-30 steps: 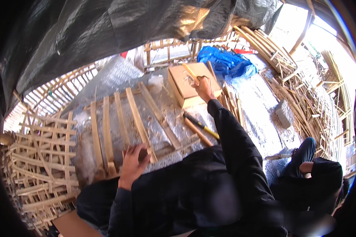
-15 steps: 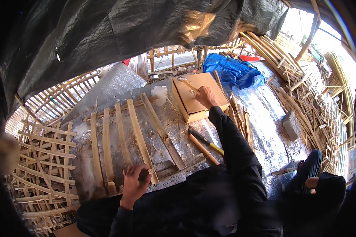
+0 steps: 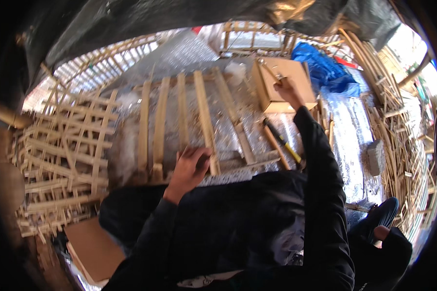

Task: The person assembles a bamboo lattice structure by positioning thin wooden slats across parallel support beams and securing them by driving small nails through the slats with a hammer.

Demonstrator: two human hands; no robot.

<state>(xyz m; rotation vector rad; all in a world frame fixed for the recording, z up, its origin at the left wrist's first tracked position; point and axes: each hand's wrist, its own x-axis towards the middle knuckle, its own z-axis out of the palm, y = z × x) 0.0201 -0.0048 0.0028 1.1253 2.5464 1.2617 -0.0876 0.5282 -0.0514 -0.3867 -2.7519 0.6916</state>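
My right hand [image 3: 287, 90] is closed around the wooden handle of a hammer [image 3: 269, 71], above a closed cardboard box [image 3: 292, 72]. Whether the hammer rests on the box lid is unclear. My left hand [image 3: 185, 169] is curled, thumb and fingers drawn together, beside the near end of a bamboo slat [image 3: 206, 121]; anything between its fingertips is too small to make out. Several slats lie side by side in front of me, their far ends by a crosswise bamboo strip [image 3: 172, 81] and their near ends by another crosspiece [image 3: 267, 159].
A black and yellow tool [image 3: 287, 146] and a wooden stick [image 3: 275, 145] lie below the box. Woven bamboo lattice [image 3: 65, 150] stands left, bamboo strips [image 3: 398, 126] are piled right. There are a blue tarp [image 3: 327, 72], a grey block [image 3: 375, 157] and another person's knee [image 3: 386, 208].
The view has swung, so the scene sits higher and further right. My right hand still grips the hammer above the box, and my left stays curled by the slat ends.
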